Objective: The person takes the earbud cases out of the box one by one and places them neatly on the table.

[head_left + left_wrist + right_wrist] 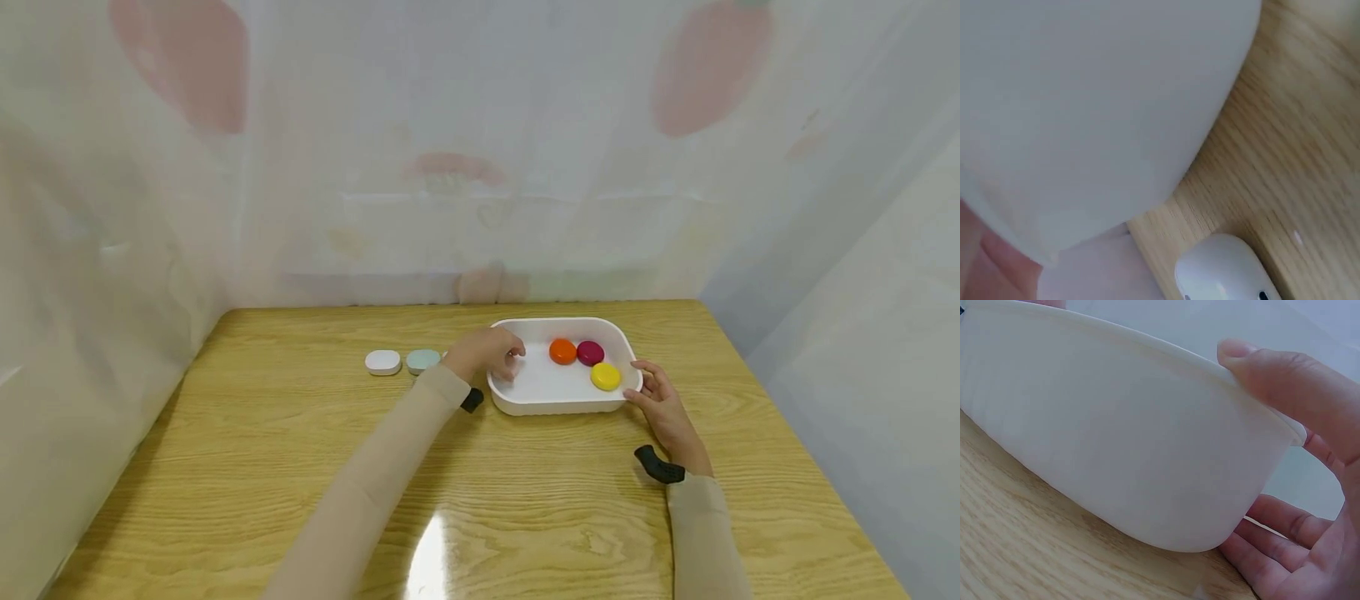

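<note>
A white oblong tray (558,393) sits on the wooden table. Over its left end reaches my left hand (489,352), fingers bent down inside the rim; in the left wrist view, part of that hand (1000,269) shows past the tray's edge. I cannot tell whether it holds anything. At the right end, my right hand (663,408) grips the tray, its thumb (1285,384) on the rim and other fingers against the outside near the bottom corner. An orange disc (562,352), a dark red disc (590,353) and a yellow disc (606,377) lie inside.
Left of the tray lie a white rounded piece (383,362) and a pale green one (423,360). Another white piece (1225,269) sits near the tray, mostly hidden by the left hand in the head view. Pale curtains (480,150) surround the table (555,508).
</note>
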A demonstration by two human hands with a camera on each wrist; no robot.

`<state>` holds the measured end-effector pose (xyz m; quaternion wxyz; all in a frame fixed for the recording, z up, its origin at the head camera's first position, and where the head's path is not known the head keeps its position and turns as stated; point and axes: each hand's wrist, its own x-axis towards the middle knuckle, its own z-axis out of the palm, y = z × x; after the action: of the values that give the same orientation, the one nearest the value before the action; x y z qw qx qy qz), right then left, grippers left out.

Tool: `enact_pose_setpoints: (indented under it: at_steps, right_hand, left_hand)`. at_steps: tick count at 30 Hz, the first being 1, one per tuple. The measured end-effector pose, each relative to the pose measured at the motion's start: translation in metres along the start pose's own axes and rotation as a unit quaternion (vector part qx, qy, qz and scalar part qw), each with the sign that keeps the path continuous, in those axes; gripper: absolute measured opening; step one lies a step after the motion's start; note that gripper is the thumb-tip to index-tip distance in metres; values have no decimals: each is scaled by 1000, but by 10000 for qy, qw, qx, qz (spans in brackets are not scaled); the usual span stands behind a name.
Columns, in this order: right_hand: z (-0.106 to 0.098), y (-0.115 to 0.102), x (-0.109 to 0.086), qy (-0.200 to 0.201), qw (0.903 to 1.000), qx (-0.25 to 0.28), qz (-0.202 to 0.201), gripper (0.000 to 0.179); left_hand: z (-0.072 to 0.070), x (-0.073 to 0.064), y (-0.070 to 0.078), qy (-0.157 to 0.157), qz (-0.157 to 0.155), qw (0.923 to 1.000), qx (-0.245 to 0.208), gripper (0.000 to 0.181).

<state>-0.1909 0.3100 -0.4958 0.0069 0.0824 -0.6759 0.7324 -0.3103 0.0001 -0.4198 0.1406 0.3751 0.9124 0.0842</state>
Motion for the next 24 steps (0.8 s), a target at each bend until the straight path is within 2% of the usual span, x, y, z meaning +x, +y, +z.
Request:
enact_pose_setpoints:
  at_steps: [5,9,13,16,21,24]
  right_hand:
    - [3,1,1,-19,9999,67,-86,43]
    - [5,2,1,-79,9997,116,-179,43]
    - [4,2,1,-88,9999,40,-121,43]
    - [3,0,0,-38,10000,-54,24,43]
    - [1,-3,-1,50,9997,-174,152,45]
    - [1,-5,-2,17,9997,-195,170,47]
  left_hand:
    - [3,-1,7,-65,-377,9990,240,33]
    - [5,0,8,-101,-526,9974,489,20]
    - [8,1,6,82,-247,9976,641,18]
    - [9,0,5,287,-37,9987,430,17]
    - [7,-8,5,565,-96,9978,-341,45]
    - [4,-16,6,726,-81,9935,-877,51]
